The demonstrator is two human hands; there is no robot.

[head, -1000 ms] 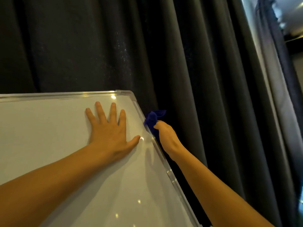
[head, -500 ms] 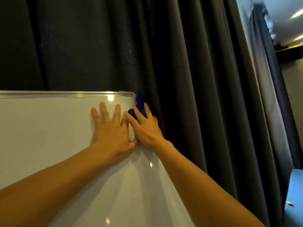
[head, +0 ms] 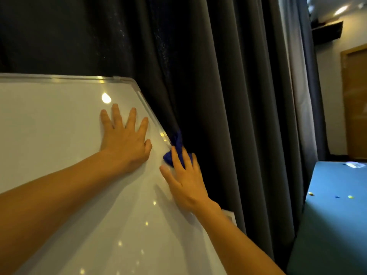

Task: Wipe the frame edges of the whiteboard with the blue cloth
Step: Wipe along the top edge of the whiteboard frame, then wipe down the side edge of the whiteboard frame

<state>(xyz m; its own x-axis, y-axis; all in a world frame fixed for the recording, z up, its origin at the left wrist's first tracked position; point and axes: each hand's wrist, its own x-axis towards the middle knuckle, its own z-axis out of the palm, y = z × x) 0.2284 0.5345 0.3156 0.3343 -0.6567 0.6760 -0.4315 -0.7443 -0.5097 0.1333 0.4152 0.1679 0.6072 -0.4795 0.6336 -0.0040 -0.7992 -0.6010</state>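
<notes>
- Head view, nearest first: my right hand (head: 186, 179) lies on the right side of the whiteboard (head: 59, 126), fingers stretched almost straight, thumb flat on the white surface. It grips nothing; the fingertips only press down on the cloth.
- Under those fingertips, at 12 o'clock from my knuckles, the blue cloth (head: 174, 147) is bunched against the right frame edge (head: 151, 114), with a tuft sticking up against the curtain.
- Half a second ago this hand and the cloth were up at the top right corner. Now they are lower on the edge, with the corner at 11 o'clock from the cloth, so I judge a downward stroke is under way.
- At 10 o'clock from my right hand, my left hand (head: 125, 141) has stayed spread flat on the board, palm down and holding nothing, which I take as steadying it.
- Beyond it, the top frame edge (head: 59, 78) runs off toward 9 o'clock. I cannot tell whether it has been wiped, and the lower right edge hides behind my forearm.
- Farther back hangs the dark curtain (head: 228, 96), and at 4 o'clock stands a blue table (head: 327, 205).
</notes>
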